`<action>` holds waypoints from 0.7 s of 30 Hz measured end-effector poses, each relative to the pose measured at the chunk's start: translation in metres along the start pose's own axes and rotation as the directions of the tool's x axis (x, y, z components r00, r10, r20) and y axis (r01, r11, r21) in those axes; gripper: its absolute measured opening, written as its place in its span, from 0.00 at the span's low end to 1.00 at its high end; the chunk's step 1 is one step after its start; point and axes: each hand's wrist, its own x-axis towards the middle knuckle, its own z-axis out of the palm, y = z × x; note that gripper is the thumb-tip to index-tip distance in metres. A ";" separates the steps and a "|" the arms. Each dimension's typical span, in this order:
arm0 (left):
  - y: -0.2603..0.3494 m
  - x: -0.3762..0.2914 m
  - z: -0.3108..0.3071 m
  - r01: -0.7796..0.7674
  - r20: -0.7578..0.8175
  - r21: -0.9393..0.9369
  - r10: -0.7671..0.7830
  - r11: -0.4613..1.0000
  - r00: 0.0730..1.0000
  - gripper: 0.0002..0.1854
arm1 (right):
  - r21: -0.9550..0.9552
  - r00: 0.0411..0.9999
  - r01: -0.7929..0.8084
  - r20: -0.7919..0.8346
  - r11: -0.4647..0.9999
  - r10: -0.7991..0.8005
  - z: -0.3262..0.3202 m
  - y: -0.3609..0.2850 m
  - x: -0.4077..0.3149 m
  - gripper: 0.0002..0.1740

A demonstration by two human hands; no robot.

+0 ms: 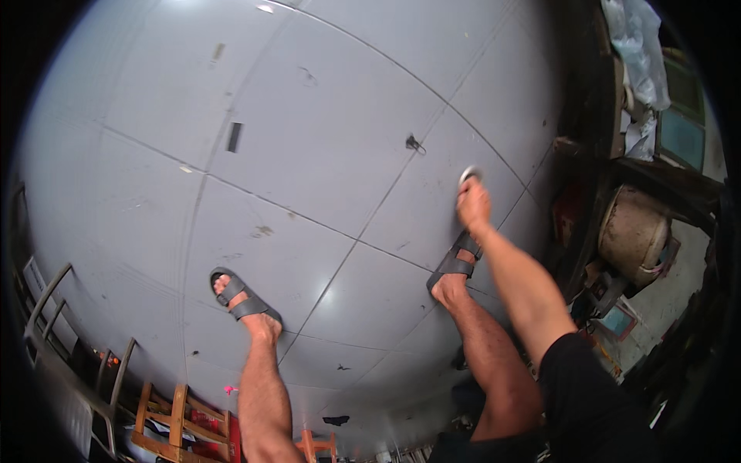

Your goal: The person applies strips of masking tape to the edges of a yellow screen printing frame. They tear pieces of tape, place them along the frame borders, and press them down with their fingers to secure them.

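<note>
My right hand (474, 207) is closed around a small ring-like object with a pale rim (471, 172). The hand hides most of it, and blur leaves its exact kind unclear. It is held over the grey tiled floor (324, 116), just beyond my right foot in a dark two-strap sandal (454, 263). My left hand is out of view. My left foot, in a matching sandal (246, 298), stands on the tiles farther left. A small black piece with a loop (413, 143) lies on the floor left of the held object.
A dark bench or rack (622, 168) lines the right side, with a clear plastic bag (639, 52) and a worn beige rounded housing (631, 231). At lower left are a metal-framed chair (52, 347) and a wooden stool (176, 416). A dark strip (234, 137) lies on the floor.
</note>
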 end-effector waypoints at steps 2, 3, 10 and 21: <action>0.002 -0.014 -0.018 -0.064 0.040 -0.025 0.064 0.998 0.997 0.22 | 0.157 0.997 0.072 -0.017 0.985 -0.070 0.013 -0.062 -0.071 0.12; 0.003 -0.025 -0.031 -0.117 0.052 -0.057 0.120 0.991 0.991 0.22 | 0.281 0.996 0.070 0.025 0.957 -0.080 0.015 -0.109 -0.112 0.16; 0.264 -0.218 -0.139 -0.638 0.136 -0.346 0.710 0.688 0.691 0.24 | 0.825 0.728 -0.425 0.556 0.373 -0.400 -0.257 -0.426 -0.407 0.24; 0.371 -0.525 -0.359 -0.574 0.268 -0.775 0.960 0.264 0.079 0.19 | 0.975 0.756 0.022 0.128 0.220 -0.642 -0.724 -0.519 -0.663 0.18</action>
